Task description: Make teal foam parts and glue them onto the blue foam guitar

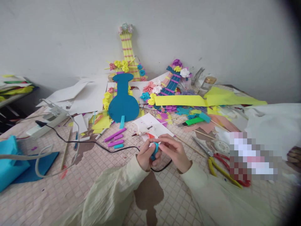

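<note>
Near the middle of the table, my left hand (148, 154) is closed round a small blue piece (154, 150). My right hand (174, 151) is beside it, its thumb and fingertips pinched together at the piece's upper right edge. Just behind my hands lies a glue gun (147, 134) on a white sheet (152, 121). To their left are purple strips (115, 135) and a short blue strip (118, 146). A dark blue guitar-shaped cutout (123, 106) stands behind these, with a light blue strip (122, 121) at its lower edge.
Flower-decorated paper instruments (128, 50) lean at the wall. On the right lie scissors (204, 147), pliers (223, 172), a green cutter (194, 121) and a tape spool (221, 147). A black cable (101, 147) passes by my hands. A power strip (47, 125) sits left.
</note>
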Motion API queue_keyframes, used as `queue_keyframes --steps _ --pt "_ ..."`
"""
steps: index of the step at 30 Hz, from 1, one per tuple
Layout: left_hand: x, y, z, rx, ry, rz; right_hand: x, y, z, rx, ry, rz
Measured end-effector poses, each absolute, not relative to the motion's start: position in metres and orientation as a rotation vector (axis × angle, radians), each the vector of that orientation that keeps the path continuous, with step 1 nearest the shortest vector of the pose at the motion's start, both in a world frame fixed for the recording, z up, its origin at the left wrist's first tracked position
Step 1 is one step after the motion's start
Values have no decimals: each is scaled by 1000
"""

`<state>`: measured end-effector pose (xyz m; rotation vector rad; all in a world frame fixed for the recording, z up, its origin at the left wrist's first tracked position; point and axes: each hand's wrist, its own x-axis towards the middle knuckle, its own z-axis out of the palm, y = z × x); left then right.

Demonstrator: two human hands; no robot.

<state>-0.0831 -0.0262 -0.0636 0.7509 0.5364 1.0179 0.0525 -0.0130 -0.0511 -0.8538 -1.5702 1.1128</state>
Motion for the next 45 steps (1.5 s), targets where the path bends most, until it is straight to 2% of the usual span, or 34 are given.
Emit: queue_keyframes --steps 6,16,21,35,41,45 --pt "-82 -27 -61 690 580 1002 52 -14 -53 -878 -1621 1002" --pt "-78 -29 -65 975 858 1160 54 -17 -56 -903 -1844 495" --pt "-82 -31 -65 1253 955 1237 58 -13 -54 -1060 -1745 495" --pt "-83 -34 -60 1264 1027 1176 97 -22 -51 -1199 -1904 455" --pt "-82 -30 -66 1289 1048 1317 171 -52 -54 -1727 -1634 40" --pt "-82 -27 -68 1203 1005 1345 208 -70 -61 -2176 -1520 72"
